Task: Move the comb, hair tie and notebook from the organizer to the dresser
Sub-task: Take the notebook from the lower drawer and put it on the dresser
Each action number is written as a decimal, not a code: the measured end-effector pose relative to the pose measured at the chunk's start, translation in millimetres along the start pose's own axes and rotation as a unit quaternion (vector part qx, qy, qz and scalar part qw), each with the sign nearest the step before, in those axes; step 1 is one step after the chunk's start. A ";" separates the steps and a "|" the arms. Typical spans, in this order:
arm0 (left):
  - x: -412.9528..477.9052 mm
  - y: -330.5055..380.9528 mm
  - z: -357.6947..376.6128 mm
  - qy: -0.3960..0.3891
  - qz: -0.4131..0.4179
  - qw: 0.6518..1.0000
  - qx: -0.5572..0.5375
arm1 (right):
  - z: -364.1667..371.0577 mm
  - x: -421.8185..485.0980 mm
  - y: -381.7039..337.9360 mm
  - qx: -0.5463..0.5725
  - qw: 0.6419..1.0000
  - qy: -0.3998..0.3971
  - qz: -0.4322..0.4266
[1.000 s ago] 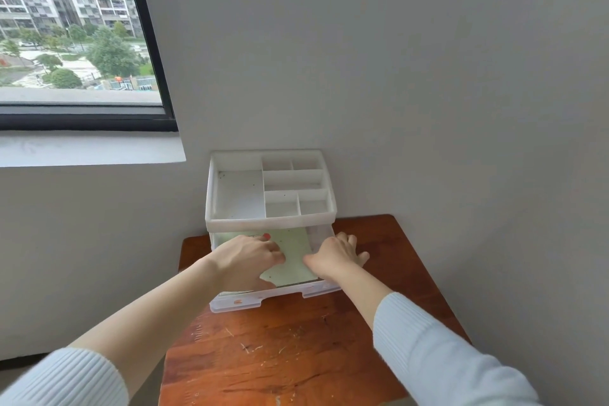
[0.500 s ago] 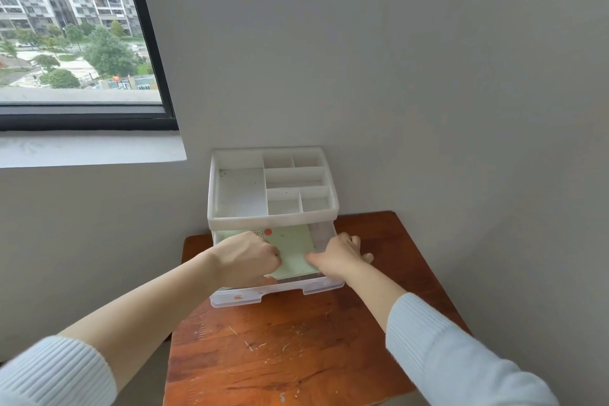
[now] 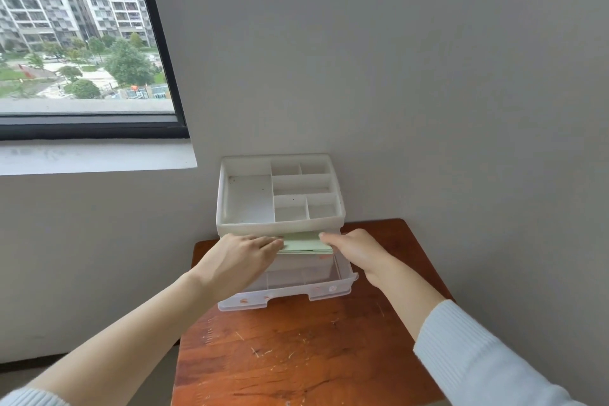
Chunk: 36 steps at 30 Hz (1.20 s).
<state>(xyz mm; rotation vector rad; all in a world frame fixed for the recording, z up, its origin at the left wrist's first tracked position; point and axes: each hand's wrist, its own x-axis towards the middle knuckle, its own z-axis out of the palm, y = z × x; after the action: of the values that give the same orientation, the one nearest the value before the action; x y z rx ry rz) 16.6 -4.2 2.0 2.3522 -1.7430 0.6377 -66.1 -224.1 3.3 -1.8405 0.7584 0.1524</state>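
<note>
Green notebook (image 3: pixel 304 245) held by both hands above the open drawer (image 3: pixel 290 293).

The left hand (image 3: pixel 239 262) has its grip clamped on the notebook's left edge, the right hand (image 3: pixel 357 249) on its right edge, just under the white organizer (image 3: pixel 280 194) tray. The organizer stands on the scratched wooden counter (image 3: pixel 296 356) against the wall, near the window (image 3: pixel 82 36).

You wear a pale blue-white ribbed knit top. Both sleeves are pushed back, leaving your forearms bare. Your left hand (image 3: pixel 237 262) and right hand (image 3: pixel 357 249) carry no rings, watch or gloves.
</note>
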 end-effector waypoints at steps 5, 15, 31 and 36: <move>-5.7 22.4 -7.1 0.050 -0.010 0.998 -0.034 | -17.6 -24.2 4.0 0.092 0.994 -0.053 -0.022; -45.4 70.5 7.1 0.067 -0.026 0.993 -0.095 | -36.8 -62.0 55.1 0.170 0.972 -0.147 -0.071; -74.2 92.9 29.6 0.106 -0.496 0.683 -0.525 | -8.3 -37.5 81.8 0.090 0.966 -0.134 -0.204; -51.8 64.1 37.3 0.128 -0.541 0.681 -0.476 | -4.2 -13.1 68.1 0.056 0.967 -0.099 -0.226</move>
<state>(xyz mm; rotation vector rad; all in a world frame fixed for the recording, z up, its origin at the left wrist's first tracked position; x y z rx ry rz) -46.6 7.6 -61.6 1.8127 -0.1473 -0.1640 -116.0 -236.5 -43.6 -1.8095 0.1928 -0.0050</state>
